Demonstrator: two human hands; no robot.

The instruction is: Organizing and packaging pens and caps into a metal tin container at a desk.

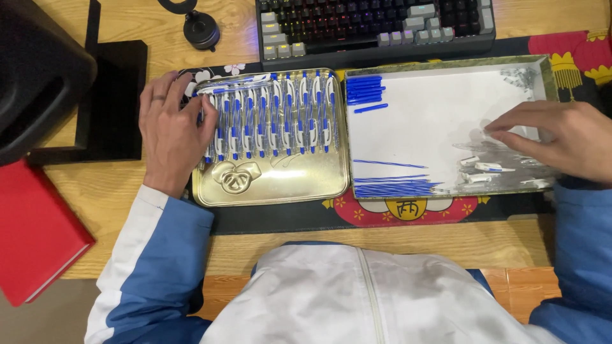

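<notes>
**Pens line up in a gold tray as parts are picked from the next**

A row of assembled blue-and-white pens lies side by side across the far half of a shallow gold tin tray, at the left of a dark patterned mat on the wooden desk. About eleven pens can be counted, though those under the fingers at the left end are partly hidden. The left hand rests on that end of the row, fingers spread loosely over the pens, gripping nothing that can be seen. To the right, a second, white-floored tray holds loose parts: a small stack of blue caps or barrels at its far left corner, roughly six, with one more lying apart just nearer; a bundle of thin blue refills along its near edge, too fine to count, with one stray above it; and some five or six white pieces scattered at the near right. The right hand reaches into these, fingertips drawn together on a small pale part. By the look of it, the work stands at gathering parts for another pen; the next move would call for a fine pinch and a clean lift. A keyboard sits beyond, a red book at left.
</notes>
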